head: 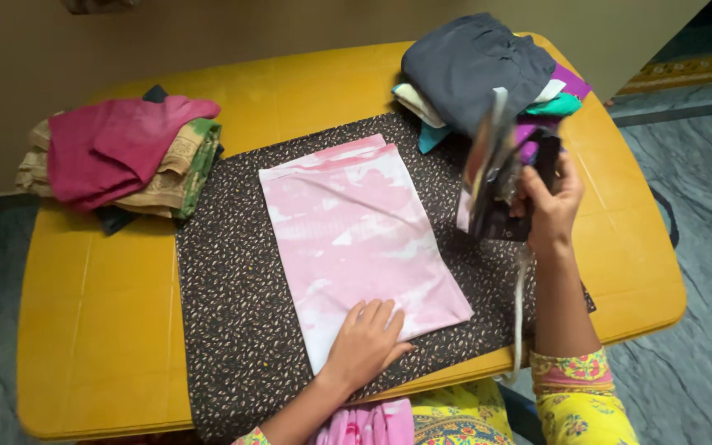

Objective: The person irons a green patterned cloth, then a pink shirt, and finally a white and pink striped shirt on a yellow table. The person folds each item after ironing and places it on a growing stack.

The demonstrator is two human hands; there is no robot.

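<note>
Left hand (366,342) lies flat, fingers spread, palm down on the near corner of a folded pink-and-white cloth (356,235); it presses, grips nothing. The cloth sits roughly mid-desk, laid w/ its long side running away from the person, on top of a dark speckled fabric (232,305) spread over the yellow desk (84,330). Right hand (550,206) is raised above the desk's right side, fingers curled around a dark, glossy object (496,185) w/ a cord (521,305) hanging down from it toward the desk edge; object is motion-blurred, so its kind can't be told for sure. Behind it, at the far right corner, a pile of folded clothes (475,66): dark grey piece on top, w/ teal, cream & purple bits showing underneath. At the far left, well apart from both hands, a second stack (125,152) w/ a magenta piece on top, beige & green ones below. Yellow floral sleeve (578,395) on the right arm; grey stone floor (694,272) around the desk.
</note>
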